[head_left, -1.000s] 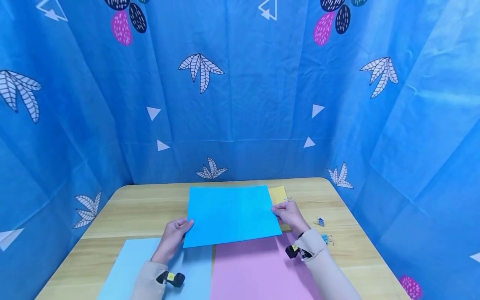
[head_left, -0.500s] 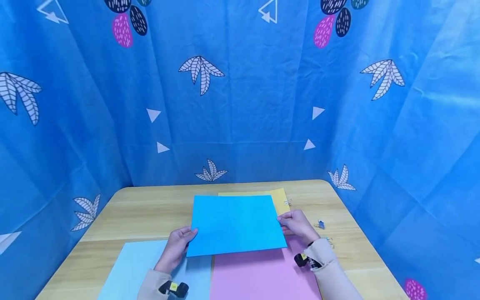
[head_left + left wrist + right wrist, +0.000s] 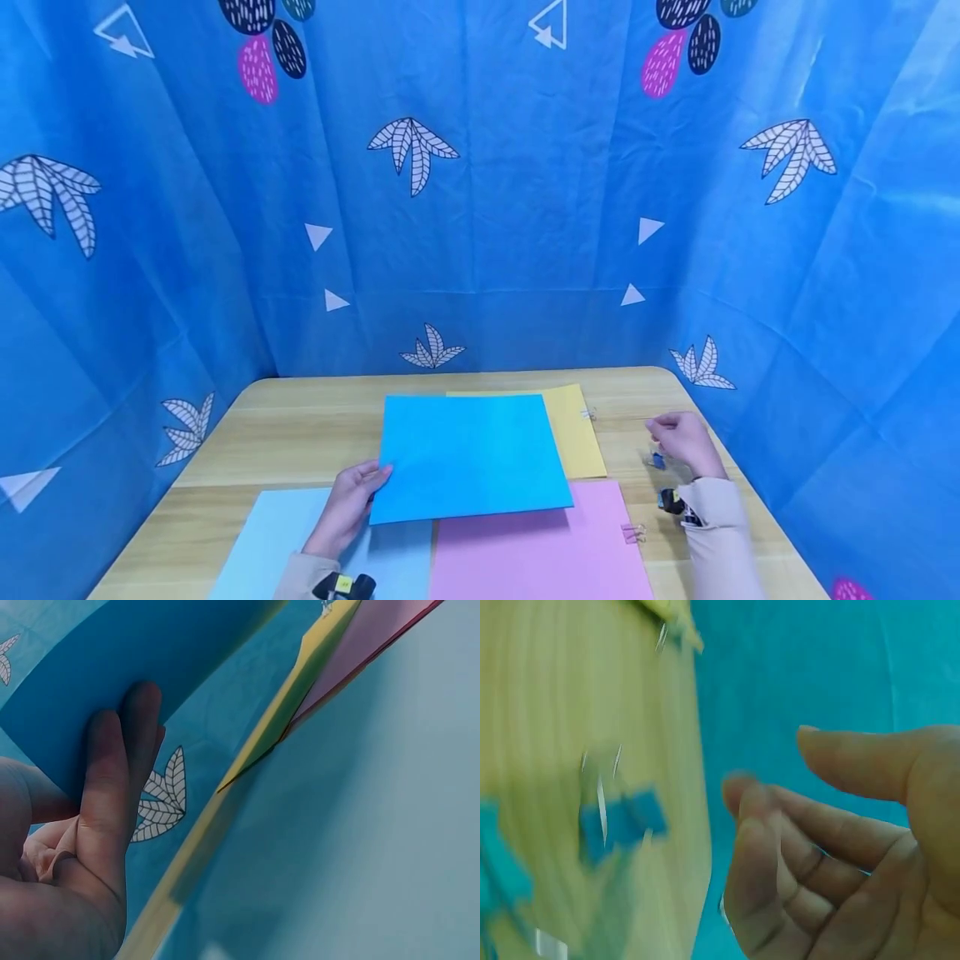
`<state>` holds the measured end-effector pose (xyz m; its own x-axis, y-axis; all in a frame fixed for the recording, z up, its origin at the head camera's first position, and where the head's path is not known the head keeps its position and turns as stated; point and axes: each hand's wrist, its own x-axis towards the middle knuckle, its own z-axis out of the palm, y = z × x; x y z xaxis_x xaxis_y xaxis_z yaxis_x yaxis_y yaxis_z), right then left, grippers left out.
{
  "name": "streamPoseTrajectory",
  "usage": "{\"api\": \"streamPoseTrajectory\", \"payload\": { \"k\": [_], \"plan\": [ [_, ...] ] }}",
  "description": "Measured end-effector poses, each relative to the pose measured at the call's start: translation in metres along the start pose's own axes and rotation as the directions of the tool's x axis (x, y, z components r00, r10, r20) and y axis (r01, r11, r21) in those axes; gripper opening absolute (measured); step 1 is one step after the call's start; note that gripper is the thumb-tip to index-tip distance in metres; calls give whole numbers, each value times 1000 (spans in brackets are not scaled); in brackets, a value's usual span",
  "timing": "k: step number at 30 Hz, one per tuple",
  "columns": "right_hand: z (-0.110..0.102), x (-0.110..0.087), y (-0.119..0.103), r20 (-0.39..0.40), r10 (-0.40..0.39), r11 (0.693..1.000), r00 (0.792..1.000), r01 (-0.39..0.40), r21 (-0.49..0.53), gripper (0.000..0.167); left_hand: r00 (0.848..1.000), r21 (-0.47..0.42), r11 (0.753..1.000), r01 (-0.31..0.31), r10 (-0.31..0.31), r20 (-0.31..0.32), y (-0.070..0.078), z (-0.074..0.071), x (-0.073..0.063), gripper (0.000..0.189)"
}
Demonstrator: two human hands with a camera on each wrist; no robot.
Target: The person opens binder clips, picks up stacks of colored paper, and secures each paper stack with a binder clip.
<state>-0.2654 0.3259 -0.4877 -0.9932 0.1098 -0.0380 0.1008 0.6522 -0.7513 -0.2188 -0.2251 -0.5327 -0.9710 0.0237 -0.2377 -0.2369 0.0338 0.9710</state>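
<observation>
**Blue sheet in one-handed hold**

Aloft at centre frame, it is pinched at its left edge by the left hand. At right, the empty right hand, thumb and fingers parted, hovers near a blue binder clip. Gripped on one side only, the sheet could sag or slip if that pinch loosens.

Head view bright, even; soft shadow under the vivid blue sheet, onto pink sheet. Pale glare on curtain, well right of the vivid blue sheet. Left wrist view dimmer, blue-tinged. Right wrist view soft; blue clip smeared.
</observation>
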Motion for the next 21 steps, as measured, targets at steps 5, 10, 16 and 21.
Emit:
{"api": "streamPoseTrajectory", "payload": {
  "k": [5, 10, 16, 21],
  "plan": [
    [-6, -3, 13, 17, 52, 992, 998, -50, -120, 57, 1000, -20, 1000, 4, -4, 23, 0, -3, 0, 62],
    [-3, -8, 21, 92, 113, 978, 989, -94, -188, 60, 996, -34, 999, 3, 0, 94, -5, -2, -3, 68],
    [0, -9, 18, 61, 76, 977, 995, -62, -203, 39, 995, -37, 999, 8, -4, 104, -4, 0, -4, 61],
    [-1, -13, 14, 69, 127, 974, 989, -112, -198, 37, 993, -20, 1000, 18, -16, 113, -1, 1, -4, 56]
  ]
}}
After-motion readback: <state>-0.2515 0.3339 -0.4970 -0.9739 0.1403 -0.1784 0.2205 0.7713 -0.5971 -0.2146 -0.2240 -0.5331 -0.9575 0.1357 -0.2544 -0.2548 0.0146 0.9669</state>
